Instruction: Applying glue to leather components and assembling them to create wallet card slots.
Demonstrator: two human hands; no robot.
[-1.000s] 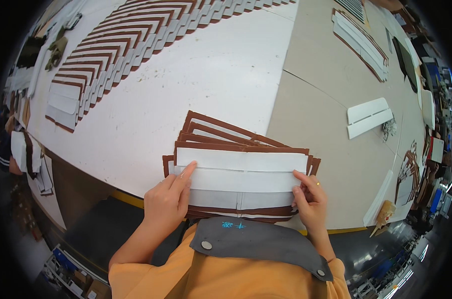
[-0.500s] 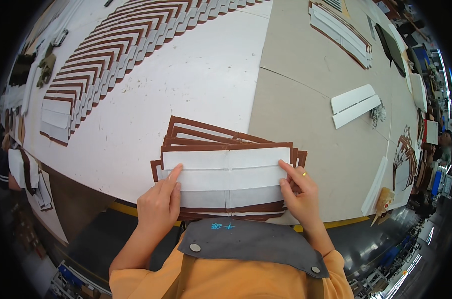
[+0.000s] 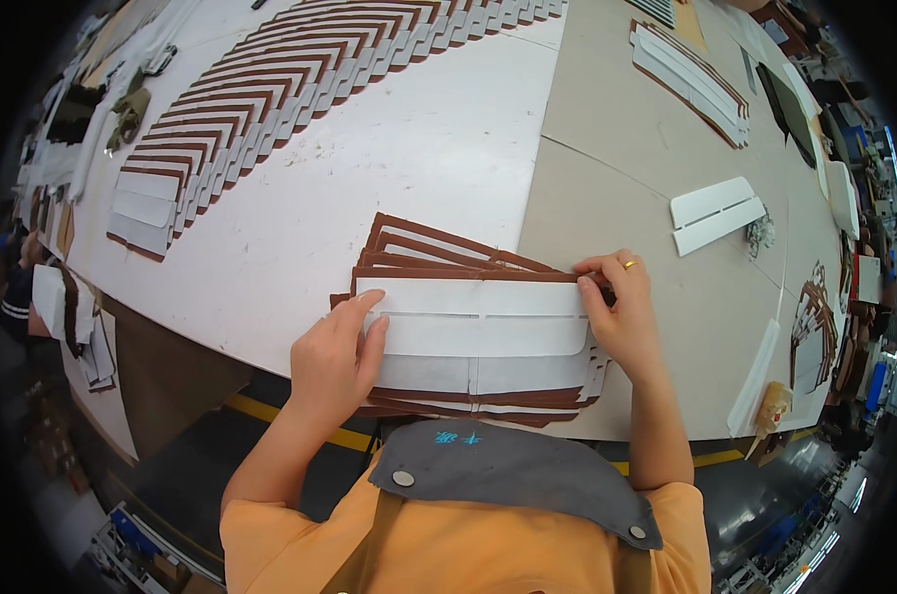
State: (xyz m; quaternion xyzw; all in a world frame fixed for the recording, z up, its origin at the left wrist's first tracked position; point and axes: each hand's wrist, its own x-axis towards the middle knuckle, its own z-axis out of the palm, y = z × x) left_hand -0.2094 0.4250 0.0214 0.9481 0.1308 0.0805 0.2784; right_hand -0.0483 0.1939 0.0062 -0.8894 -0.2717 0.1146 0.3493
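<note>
In front of me lies a fanned stack of brown-edged panels [image 3: 417,373] with pale grey-white faces. On its top is a white slotted strip [image 3: 438,335], with a narrow broken slit along its length and a rounded lower right corner. At the strip's left end rests my left hand [image 3: 334,358], open, thumb and forefinger apart and touching the edge. My right hand [image 3: 621,312] is at the upper right corner, forefinger bent over the brown edge and thumb on the strip's end, closed on it. The other right fingers are curled and partly hidden.
A long overlapping row of similar brown-and-white panels [image 3: 260,109] crosses the table's far left. At the right lie another panel stack [image 3: 688,84], a white slotted piece [image 3: 715,215], a brush-like tool [image 3: 771,408] and a bundle of brown strips [image 3: 814,332].
My right hand has moved up from the strip's right side to the upper right corner, its fingers more curled. The left fingers have stayed at the left end. The whole view has shifted slightly.
</note>
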